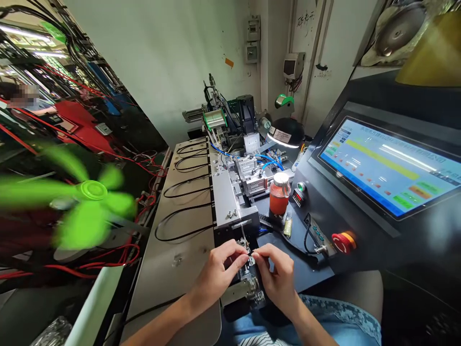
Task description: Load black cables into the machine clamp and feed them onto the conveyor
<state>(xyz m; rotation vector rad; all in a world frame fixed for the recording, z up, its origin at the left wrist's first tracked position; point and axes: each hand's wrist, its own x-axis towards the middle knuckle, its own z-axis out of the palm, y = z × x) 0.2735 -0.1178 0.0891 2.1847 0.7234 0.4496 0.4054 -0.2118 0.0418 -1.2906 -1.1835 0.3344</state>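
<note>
Left hand (pixel 216 269), right hand (pixel 279 276): brought close, fingertips bent over small metal parts (pixel 251 283); any pinched thing cannot be told.
Red jar (pixel 278 198): placed at one o'clock.

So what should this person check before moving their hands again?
1. Hands both at the metal holder: ok, left hand and right hand meet over it.
2. Small part seated straight: cannot tell, fingertips cover it.
3. Fan still: not ok, its blades blur, though well apart from the hands.
4. Red stop button uncovered: ok.
5. Jar upright, lid on: ok.
6. Screen lit: ok.
</note>
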